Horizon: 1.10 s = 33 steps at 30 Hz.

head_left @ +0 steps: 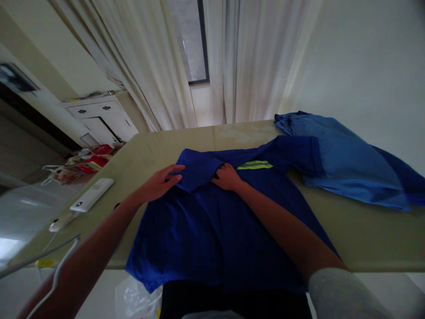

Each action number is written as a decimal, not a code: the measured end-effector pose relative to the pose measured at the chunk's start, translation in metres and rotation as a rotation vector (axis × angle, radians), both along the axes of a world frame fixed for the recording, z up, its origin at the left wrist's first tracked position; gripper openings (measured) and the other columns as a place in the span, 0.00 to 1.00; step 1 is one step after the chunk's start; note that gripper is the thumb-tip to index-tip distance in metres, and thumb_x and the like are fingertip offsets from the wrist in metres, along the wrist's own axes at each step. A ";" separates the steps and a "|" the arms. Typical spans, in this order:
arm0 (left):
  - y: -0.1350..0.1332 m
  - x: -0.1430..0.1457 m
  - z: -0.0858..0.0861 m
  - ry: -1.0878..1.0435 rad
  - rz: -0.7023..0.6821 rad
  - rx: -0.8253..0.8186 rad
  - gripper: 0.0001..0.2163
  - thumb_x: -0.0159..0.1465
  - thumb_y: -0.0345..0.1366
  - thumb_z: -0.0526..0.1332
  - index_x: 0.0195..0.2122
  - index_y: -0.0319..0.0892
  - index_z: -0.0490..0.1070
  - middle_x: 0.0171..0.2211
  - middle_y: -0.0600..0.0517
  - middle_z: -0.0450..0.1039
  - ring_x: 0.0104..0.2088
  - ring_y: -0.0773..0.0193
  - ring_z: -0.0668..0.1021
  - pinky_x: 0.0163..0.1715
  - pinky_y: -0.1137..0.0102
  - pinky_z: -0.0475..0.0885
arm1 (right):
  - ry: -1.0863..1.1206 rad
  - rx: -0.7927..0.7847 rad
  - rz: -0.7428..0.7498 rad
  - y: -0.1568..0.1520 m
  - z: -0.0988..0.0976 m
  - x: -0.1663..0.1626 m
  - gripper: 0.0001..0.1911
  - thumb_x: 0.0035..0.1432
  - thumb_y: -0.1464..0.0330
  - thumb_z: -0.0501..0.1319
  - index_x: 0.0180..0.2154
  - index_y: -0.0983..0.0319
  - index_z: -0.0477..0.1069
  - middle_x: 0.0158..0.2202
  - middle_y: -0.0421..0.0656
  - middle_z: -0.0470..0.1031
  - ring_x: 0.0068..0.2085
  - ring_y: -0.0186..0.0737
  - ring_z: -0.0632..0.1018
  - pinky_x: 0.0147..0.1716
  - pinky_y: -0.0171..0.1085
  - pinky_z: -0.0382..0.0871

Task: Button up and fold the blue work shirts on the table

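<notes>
A dark blue shirt (206, 226) with a yellow-green reflective stripe (255, 165) lies spread on the beige table (365, 230), its hem hanging over the near edge. My left hand (161, 181) lies flat on the shirt's left shoulder, fingers stretched out along a folded-over flap near the collar. My right hand (227, 177) rests at the collar just left of the stripe, fingers curled and pinching the fabric fold.
A lighter blue garment (345, 164) lies heaped at the table's right. A white remote (92, 194) and a smaller white device (61, 221) lie on the left edge, a wire hanger (56, 266) below. A white cabinet (102, 117), red packages (89, 161) and curtains (232, 62) stand beyond.
</notes>
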<state>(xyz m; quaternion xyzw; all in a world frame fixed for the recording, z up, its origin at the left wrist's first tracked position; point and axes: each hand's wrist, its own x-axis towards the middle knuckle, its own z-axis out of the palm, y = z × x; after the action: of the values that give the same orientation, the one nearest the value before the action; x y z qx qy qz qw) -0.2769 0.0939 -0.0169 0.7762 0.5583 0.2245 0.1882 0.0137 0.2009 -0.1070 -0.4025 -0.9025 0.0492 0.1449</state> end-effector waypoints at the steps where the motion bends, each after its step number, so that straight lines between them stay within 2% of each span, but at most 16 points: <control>1: -0.001 -0.006 -0.005 0.056 -0.025 0.005 0.25 0.72 0.52 0.54 0.65 0.47 0.69 0.63 0.44 0.74 0.62 0.52 0.76 0.62 0.57 0.72 | -0.012 -0.005 -0.009 0.000 0.000 0.000 0.29 0.70 0.52 0.60 0.59 0.68 0.77 0.60 0.59 0.77 0.64 0.56 0.74 0.67 0.49 0.59; 5: -0.003 -0.037 -0.030 0.317 -0.028 0.076 0.30 0.65 0.42 0.59 0.69 0.45 0.64 0.68 0.42 0.67 0.68 0.46 0.69 0.70 0.49 0.61 | 0.005 -0.009 0.001 0.001 0.002 -0.001 0.30 0.71 0.51 0.58 0.62 0.67 0.74 0.63 0.58 0.75 0.65 0.56 0.73 0.67 0.49 0.59; 8: -0.002 -0.048 -0.046 0.427 0.159 0.142 0.28 0.63 0.38 0.58 0.67 0.45 0.68 0.65 0.42 0.71 0.64 0.43 0.72 0.66 0.47 0.64 | 0.033 -0.021 0.003 0.001 0.002 -0.001 0.31 0.71 0.52 0.59 0.65 0.65 0.71 0.66 0.56 0.72 0.68 0.55 0.70 0.68 0.49 0.59; 11: 0.003 -0.054 -0.055 0.398 0.308 0.192 0.19 0.66 0.35 0.54 0.55 0.44 0.76 0.54 0.42 0.77 0.56 0.46 0.77 0.62 0.51 0.70 | 0.058 -0.030 0.001 0.002 0.002 -0.001 0.33 0.72 0.51 0.57 0.67 0.65 0.68 0.67 0.56 0.70 0.69 0.54 0.69 0.69 0.49 0.58; 13: 0.006 -0.060 -0.057 0.353 0.377 0.207 0.18 0.64 0.33 0.53 0.52 0.43 0.77 0.50 0.42 0.77 0.52 0.49 0.79 0.59 0.54 0.73 | 0.070 -0.031 0.015 0.002 0.001 -0.001 0.34 0.72 0.50 0.55 0.68 0.65 0.68 0.69 0.55 0.68 0.70 0.54 0.68 0.69 0.50 0.57; 15: 0.009 -0.068 -0.059 0.332 0.368 0.209 0.20 0.61 0.32 0.54 0.53 0.44 0.76 0.51 0.42 0.77 0.51 0.50 0.79 0.59 0.54 0.73 | 0.079 -0.034 0.027 0.003 -0.001 -0.001 0.34 0.73 0.49 0.55 0.67 0.64 0.68 0.70 0.54 0.67 0.71 0.55 0.66 0.70 0.51 0.57; 18: 0.013 -0.078 -0.058 0.319 0.245 0.201 0.21 0.59 0.32 0.55 0.52 0.46 0.77 0.51 0.44 0.77 0.54 0.51 0.77 0.62 0.54 0.71 | 0.100 -0.047 0.025 0.003 -0.001 -0.001 0.35 0.72 0.49 0.56 0.69 0.65 0.67 0.70 0.55 0.67 0.71 0.56 0.66 0.69 0.52 0.57; 20: 0.014 -0.083 -0.057 0.287 0.240 0.202 0.18 0.60 0.33 0.55 0.48 0.45 0.77 0.49 0.44 0.77 0.52 0.52 0.78 0.59 0.56 0.74 | 0.135 -0.054 0.005 0.003 0.000 -0.001 0.40 0.71 0.50 0.58 0.73 0.67 0.58 0.69 0.57 0.67 0.69 0.56 0.68 0.68 0.52 0.58; 22: 0.015 -0.086 -0.056 0.244 0.272 0.196 0.16 0.61 0.35 0.54 0.46 0.44 0.77 0.46 0.43 0.76 0.46 0.53 0.79 0.51 0.59 0.77 | 0.182 -0.049 -0.006 0.001 0.002 0.000 0.46 0.70 0.51 0.59 0.77 0.67 0.46 0.67 0.59 0.70 0.66 0.55 0.72 0.65 0.51 0.62; 24: 0.015 -0.087 -0.057 0.221 0.276 0.187 0.16 0.61 0.36 0.55 0.47 0.43 0.77 0.45 0.43 0.76 0.43 0.54 0.80 0.46 0.62 0.79 | 0.192 -0.032 0.019 -0.001 0.006 0.000 0.46 0.71 0.53 0.58 0.78 0.64 0.40 0.63 0.55 0.75 0.61 0.53 0.76 0.62 0.49 0.65; 25: 0.015 -0.088 -0.058 0.223 0.267 0.185 0.16 0.61 0.37 0.56 0.47 0.43 0.77 0.45 0.44 0.77 0.43 0.54 0.80 0.45 0.62 0.78 | 0.173 -0.020 0.035 -0.003 0.008 0.000 0.42 0.73 0.55 0.57 0.78 0.61 0.42 0.61 0.53 0.76 0.60 0.52 0.77 0.62 0.48 0.66; 27: 0.015 -0.090 -0.060 0.243 0.250 0.186 0.15 0.61 0.37 0.56 0.46 0.44 0.77 0.44 0.44 0.77 0.44 0.54 0.80 0.47 0.61 0.78 | 0.104 -0.001 0.035 -0.006 0.012 -0.001 0.31 0.75 0.61 0.53 0.75 0.56 0.56 0.59 0.50 0.78 0.58 0.50 0.78 0.60 0.47 0.67; 29: 0.017 -0.094 -0.062 0.274 0.232 0.173 0.14 0.62 0.39 0.56 0.44 0.45 0.77 0.42 0.44 0.77 0.43 0.53 0.80 0.49 0.59 0.77 | 0.043 0.005 -0.028 -0.010 0.014 -0.003 0.24 0.76 0.65 0.49 0.68 0.55 0.68 0.58 0.50 0.79 0.57 0.50 0.78 0.57 0.45 0.70; 31: 0.023 -0.099 -0.061 0.317 0.201 0.133 0.14 0.62 0.40 0.54 0.42 0.45 0.77 0.41 0.45 0.78 0.42 0.53 0.80 0.50 0.57 0.77 | 0.013 0.002 -0.104 -0.012 0.015 -0.005 0.23 0.76 0.68 0.48 0.65 0.54 0.71 0.58 0.50 0.79 0.55 0.50 0.79 0.52 0.43 0.73; 33: 0.032 -0.102 -0.057 0.361 0.157 0.067 0.14 0.59 0.38 0.54 0.41 0.45 0.78 0.39 0.45 0.79 0.43 0.52 0.80 0.52 0.56 0.76 | -0.003 -0.001 -0.141 -0.014 0.015 -0.006 0.25 0.75 0.70 0.48 0.67 0.54 0.68 0.58 0.50 0.79 0.54 0.50 0.79 0.49 0.43 0.75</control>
<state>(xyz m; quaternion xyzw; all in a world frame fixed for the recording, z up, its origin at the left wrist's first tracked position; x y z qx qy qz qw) -0.3787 0.1263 -0.0735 0.7637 0.6341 0.1141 0.0408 0.0075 0.1874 -0.0921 -0.4652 -0.8722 0.0389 0.1462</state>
